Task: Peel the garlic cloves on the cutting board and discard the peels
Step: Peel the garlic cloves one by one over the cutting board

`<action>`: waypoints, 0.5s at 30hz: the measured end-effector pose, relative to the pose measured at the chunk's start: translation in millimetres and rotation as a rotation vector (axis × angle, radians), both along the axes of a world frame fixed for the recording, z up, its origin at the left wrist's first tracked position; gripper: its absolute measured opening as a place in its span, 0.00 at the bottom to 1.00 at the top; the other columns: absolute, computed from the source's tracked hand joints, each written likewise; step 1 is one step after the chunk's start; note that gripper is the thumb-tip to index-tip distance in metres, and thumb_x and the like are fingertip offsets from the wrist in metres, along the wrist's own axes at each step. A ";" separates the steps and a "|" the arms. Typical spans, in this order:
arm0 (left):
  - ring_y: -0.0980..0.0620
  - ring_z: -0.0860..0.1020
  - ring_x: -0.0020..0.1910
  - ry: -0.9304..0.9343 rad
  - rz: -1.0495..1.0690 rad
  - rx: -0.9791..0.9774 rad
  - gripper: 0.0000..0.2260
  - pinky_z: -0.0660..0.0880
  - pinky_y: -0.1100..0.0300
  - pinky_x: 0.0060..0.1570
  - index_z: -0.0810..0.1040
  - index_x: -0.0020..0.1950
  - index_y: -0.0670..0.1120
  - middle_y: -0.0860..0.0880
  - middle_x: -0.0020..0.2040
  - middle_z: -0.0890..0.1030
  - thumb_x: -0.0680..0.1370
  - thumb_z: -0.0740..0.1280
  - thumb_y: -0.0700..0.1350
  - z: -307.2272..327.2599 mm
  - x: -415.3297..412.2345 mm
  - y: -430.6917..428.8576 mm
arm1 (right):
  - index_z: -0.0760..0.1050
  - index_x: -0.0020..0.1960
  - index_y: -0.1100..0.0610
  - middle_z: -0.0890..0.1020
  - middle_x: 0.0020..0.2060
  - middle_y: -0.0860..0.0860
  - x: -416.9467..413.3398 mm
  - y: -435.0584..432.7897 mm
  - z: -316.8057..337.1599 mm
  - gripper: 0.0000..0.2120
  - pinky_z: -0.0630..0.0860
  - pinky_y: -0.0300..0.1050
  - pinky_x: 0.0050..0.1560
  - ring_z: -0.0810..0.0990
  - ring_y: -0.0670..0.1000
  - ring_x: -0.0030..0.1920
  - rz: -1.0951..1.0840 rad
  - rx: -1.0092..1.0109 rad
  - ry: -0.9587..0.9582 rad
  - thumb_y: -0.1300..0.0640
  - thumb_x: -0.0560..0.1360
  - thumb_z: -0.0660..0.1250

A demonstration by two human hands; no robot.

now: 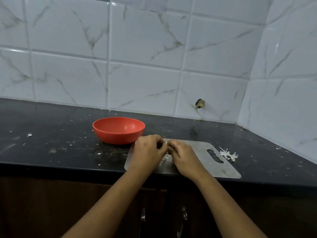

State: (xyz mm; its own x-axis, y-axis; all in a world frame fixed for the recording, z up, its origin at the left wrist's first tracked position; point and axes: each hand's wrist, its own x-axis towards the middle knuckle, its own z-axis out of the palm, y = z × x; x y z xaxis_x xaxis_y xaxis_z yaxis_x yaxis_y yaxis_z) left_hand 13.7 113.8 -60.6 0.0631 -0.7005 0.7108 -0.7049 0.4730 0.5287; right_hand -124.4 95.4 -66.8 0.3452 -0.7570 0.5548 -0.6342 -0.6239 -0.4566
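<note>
A steel cutting board (202,152) lies on the black counter near its front edge. Over the board's left part, my left hand (148,151) and my right hand (182,156) meet, both with curled fingers pinching a small garlic clove (166,143) between them. Only a pale tip of the clove shows between the fingertips. A few white peel bits (167,158) lie on the board under my hands. A small heap of white peels (229,154) sits on the counter just right of the board.
A red bowl (118,130) stands on the counter just behind and left of the board. The black counter (51,138) is dotted with white flecks. A tiled wall runs behind and along the right. Dark cabinet doors with handles (184,215) lie below.
</note>
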 end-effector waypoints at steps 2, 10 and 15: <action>0.52 0.80 0.36 0.016 -0.007 0.006 0.06 0.76 0.53 0.43 0.83 0.40 0.43 0.50 0.35 0.83 0.73 0.71 0.44 0.6 1.2 -1.0 | 0.73 0.45 0.50 0.74 0.40 0.42 0.1 -2.2 -0.9 0.09 0.67 0.33 0.41 0.74 0.40 0.42 -0.002 -0.005 0.006 0.58 0.81 0.59; 0.61 0.80 0.34 0.216 -0.080 0.146 0.04 0.77 0.63 0.42 0.84 0.38 0.48 0.58 0.30 0.80 0.73 0.71 0.44 7.1 1.9 2.6 | 0.70 0.44 0.52 0.74 0.34 0.44 1.4 3.6 4.1 0.10 0.67 0.33 0.36 0.73 0.39 0.34 0.073 0.059 -0.137 0.54 0.83 0.55; 0.54 0.82 0.33 0.240 -0.087 0.204 0.04 0.80 0.53 0.44 0.84 0.37 0.46 0.51 0.32 0.83 0.72 0.71 0.42 3.6 4.2 -5.4 | 0.73 0.43 0.59 0.72 0.32 0.49 -2.2 3.8 8.0 0.13 0.66 0.32 0.31 0.69 0.40 0.29 0.100 0.206 -0.319 0.56 0.83 0.55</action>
